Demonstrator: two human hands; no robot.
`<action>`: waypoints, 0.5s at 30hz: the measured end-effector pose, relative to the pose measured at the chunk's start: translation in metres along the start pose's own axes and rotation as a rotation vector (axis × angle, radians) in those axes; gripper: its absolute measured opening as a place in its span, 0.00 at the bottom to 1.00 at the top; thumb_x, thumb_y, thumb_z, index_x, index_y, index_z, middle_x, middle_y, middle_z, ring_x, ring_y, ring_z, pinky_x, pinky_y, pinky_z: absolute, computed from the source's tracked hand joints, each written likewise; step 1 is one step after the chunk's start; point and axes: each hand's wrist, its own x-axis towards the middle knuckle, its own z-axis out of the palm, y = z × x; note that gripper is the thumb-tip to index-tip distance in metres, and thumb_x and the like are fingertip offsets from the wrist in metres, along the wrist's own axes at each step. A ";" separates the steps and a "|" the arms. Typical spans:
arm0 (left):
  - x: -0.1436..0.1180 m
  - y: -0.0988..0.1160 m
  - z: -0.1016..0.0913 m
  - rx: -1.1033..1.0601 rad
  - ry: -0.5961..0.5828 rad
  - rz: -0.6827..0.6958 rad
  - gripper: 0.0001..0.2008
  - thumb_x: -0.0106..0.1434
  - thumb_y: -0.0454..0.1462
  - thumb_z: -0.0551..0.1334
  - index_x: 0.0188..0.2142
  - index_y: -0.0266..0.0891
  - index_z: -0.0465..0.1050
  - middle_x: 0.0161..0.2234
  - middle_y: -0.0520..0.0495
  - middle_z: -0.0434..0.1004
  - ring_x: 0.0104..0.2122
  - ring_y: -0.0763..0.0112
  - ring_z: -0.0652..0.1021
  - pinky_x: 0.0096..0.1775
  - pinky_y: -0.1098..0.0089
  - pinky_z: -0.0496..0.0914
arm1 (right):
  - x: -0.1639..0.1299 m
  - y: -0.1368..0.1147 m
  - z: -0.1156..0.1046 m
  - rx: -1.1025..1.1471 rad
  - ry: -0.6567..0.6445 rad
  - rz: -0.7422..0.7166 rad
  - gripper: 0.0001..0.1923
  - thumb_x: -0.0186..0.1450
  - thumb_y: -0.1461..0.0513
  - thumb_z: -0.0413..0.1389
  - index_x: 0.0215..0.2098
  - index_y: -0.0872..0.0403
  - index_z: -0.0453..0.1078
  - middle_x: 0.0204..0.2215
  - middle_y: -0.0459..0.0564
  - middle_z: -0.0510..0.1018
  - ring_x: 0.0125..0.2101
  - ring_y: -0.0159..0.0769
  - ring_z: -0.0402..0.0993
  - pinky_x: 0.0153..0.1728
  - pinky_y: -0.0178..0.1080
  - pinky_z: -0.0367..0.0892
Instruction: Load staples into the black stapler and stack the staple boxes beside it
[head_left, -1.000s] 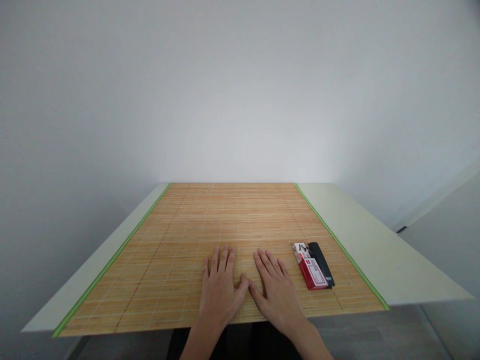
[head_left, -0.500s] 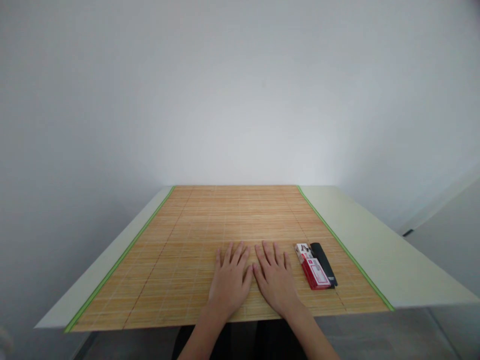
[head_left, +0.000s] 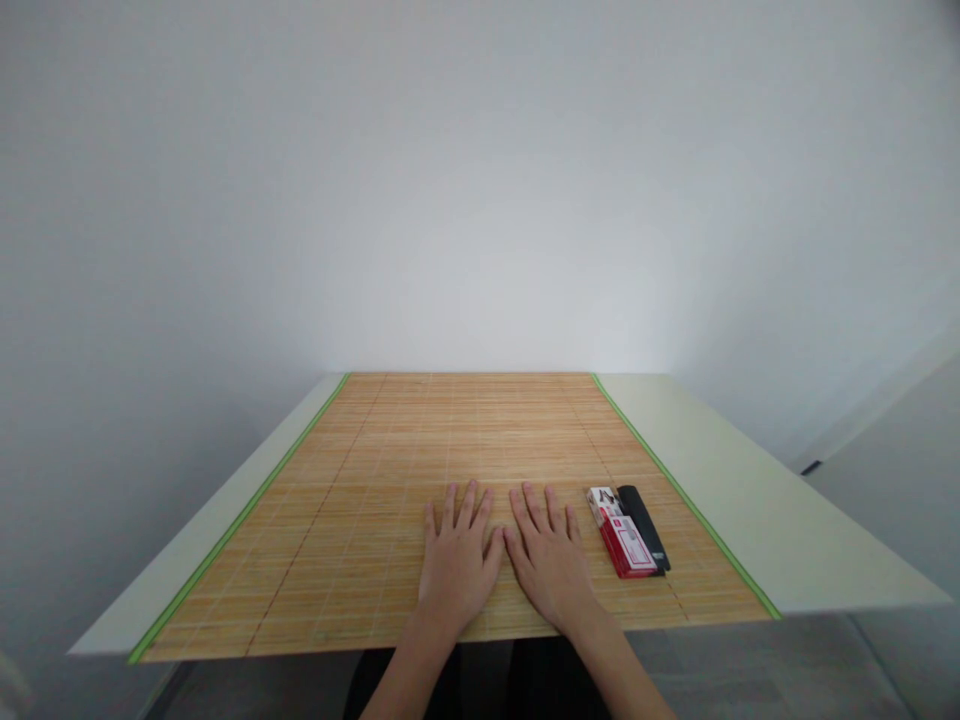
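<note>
1. I have a white tabletop [head_left: 750, 500] in front of me, its far edge meeting a plain, pale grey-white wall [head_left: 480, 200].
2. A tan mat of thin bamboo-like slats [head_left: 450, 430] covers the middle of it, reaching the near edge. Bright green edging [head_left: 685, 494] runs down both sides, with white strips of tabletop beyond, and thin dark stitching [head_left: 314, 520] crosses the slats lengthwise.
3. My left hand [head_left: 457, 565] lies palm down on the mat near the front, fingers spread, grasping nothing.
4. My right hand [head_left: 551, 565] lies beside it in the same flat, released way; the thumbs almost meet, and I cannot tell whether they touch.
5. To the right of that hand, apart from it, a small red-and-white carton with a white label [head_left: 630, 540] rests on the mat, angled, with a slim black case [head_left: 645, 525] along its right side.
6. Below the near edge I make out dark-clothed legs [head_left: 551, 680] and grey flooring [head_left: 720, 665].
7. Far right, a short dark fitting [head_left: 811, 467] shows low by the wall; I can't identify it.
</note>
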 end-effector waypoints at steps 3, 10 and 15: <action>0.000 -0.001 0.000 0.008 -0.007 -0.002 0.29 0.75 0.49 0.48 0.73 0.52 0.53 0.75 0.50 0.47 0.73 0.45 0.47 0.68 0.34 0.44 | 0.000 0.001 0.000 0.008 -0.007 -0.002 0.31 0.77 0.48 0.39 0.75 0.41 0.46 0.75 0.43 0.46 0.74 0.52 0.38 0.70 0.60 0.36; 0.000 0.000 0.001 0.006 -0.015 -0.014 0.29 0.75 0.49 0.47 0.73 0.50 0.53 0.75 0.50 0.46 0.73 0.45 0.46 0.68 0.35 0.46 | 0.000 -0.001 -0.001 0.023 -0.001 0.019 0.31 0.76 0.48 0.39 0.75 0.41 0.47 0.75 0.42 0.45 0.74 0.50 0.38 0.70 0.60 0.37; 0.000 -0.001 0.001 0.000 -0.019 -0.017 0.29 0.75 0.49 0.47 0.73 0.50 0.52 0.75 0.50 0.47 0.74 0.47 0.47 0.68 0.36 0.46 | -0.001 0.000 -0.001 0.027 0.001 0.020 0.31 0.76 0.48 0.40 0.75 0.41 0.47 0.75 0.42 0.45 0.74 0.50 0.38 0.70 0.59 0.37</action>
